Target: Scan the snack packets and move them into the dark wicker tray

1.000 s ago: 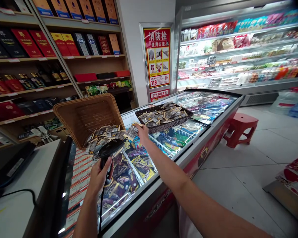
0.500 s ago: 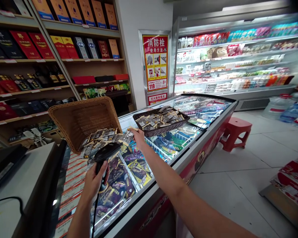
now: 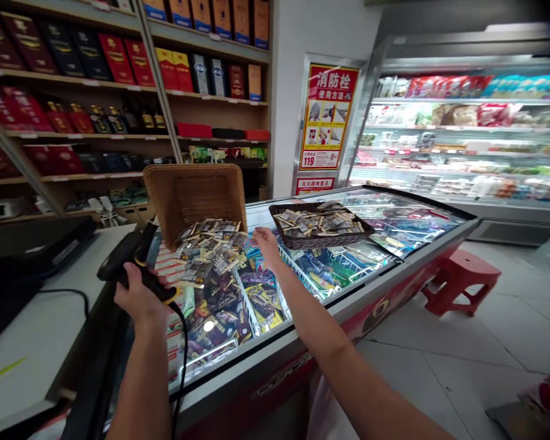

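Note:
My left hand (image 3: 142, 293) is wrapped round the handle of a black barcode scanner (image 3: 114, 256), its head pointing up and left and its cord hanging down. My right hand (image 3: 266, 245) hovers over the freezer glass between two baskets, fingers drawn together, no packet visible in them. Left of it, small clear-and-dark snack packets (image 3: 215, 244) spill from a tan wicker basket (image 3: 197, 189) tipped on its side. To the right, a dark brown wicker tray (image 3: 325, 241) is heaped with similar packets (image 3: 321, 220).
Both baskets sit on a glass-topped chest freezer (image 3: 376, 263) with bagged frozen goods inside. At the left is a counter (image 3: 36, 342) with a black device (image 3: 41, 244). A red plastic stool (image 3: 462, 278) stands right of the freezer. Shelves of boxes line the back wall.
The scanner has swung left, away from the packets, and tilted. My right hand has let go of the packet it held. The view has turned left.

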`<state>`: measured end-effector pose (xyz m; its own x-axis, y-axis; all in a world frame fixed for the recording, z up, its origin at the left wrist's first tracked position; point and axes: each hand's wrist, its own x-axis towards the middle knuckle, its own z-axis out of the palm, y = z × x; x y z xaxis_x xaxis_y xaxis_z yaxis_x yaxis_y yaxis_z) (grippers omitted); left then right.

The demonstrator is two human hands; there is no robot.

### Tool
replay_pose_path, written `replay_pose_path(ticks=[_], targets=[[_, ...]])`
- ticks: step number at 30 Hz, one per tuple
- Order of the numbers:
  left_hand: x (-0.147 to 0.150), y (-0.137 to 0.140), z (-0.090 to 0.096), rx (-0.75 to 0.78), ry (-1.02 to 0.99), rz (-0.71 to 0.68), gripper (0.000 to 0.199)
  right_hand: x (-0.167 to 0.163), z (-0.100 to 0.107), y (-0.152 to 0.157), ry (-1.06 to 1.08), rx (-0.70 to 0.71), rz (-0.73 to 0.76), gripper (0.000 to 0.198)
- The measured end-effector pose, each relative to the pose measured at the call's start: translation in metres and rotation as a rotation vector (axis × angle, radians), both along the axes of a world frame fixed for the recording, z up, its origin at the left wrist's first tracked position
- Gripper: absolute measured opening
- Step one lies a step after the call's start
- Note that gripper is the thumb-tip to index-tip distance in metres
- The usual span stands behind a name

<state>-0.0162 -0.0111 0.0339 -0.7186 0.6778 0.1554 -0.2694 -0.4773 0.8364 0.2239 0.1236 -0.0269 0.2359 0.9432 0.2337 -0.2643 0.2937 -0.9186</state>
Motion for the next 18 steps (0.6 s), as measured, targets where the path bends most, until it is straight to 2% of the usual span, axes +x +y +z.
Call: replay_pose_path(ticks=[2, 4, 6, 8, 10, 13, 15, 18], targets=[[-0.008, -0.001, 0.003, 0.017, -0.137, 0.133, 0.033, -0.016, -0.01, -0.009, -0.444, -0.064, -0.017, 0.035], [-0.013, -0.001, 0.003, 0.023, -0.23, 0.185, 0.031, -0.033, -0.02, -0.018, -0.823, -0.155, -0.066, 0.042], [-0.014, 0.001, -0.001, 0.016, -0.266, 0.182, 0.029, -0.047, -0.027, -0.025, -1.058, -0.21, -0.111, 0.046], [-0.01, 0.004, -0.006, 0.018, -0.265, 0.147, 0.026, -0.057, -0.033, -0.029, -1.127, -0.19, -0.139, 0.044], [-0.005, 0.008, -0.012, 0.013, -0.251, 0.12, 0.025, -0.062, -0.035, -0.03, -1.018, -0.157, -0.126, 0.037], [0.001, 0.012, -0.016, 0.007, -0.218, 0.088, 0.031, -0.06, -0.033, -0.029, -0.641, -0.125, 0.009, 0.028], [0.002, 0.012, -0.017, 0.009, -0.196, 0.077, 0.038, -0.054, -0.029, -0.028, -0.39, -0.059, 0.056, 0.029], [0.002, 0.011, -0.018, 0.016, -0.166, 0.029, 0.052, -0.04, -0.019, -0.024, -0.142, 0.012, -0.008, 0.039]])
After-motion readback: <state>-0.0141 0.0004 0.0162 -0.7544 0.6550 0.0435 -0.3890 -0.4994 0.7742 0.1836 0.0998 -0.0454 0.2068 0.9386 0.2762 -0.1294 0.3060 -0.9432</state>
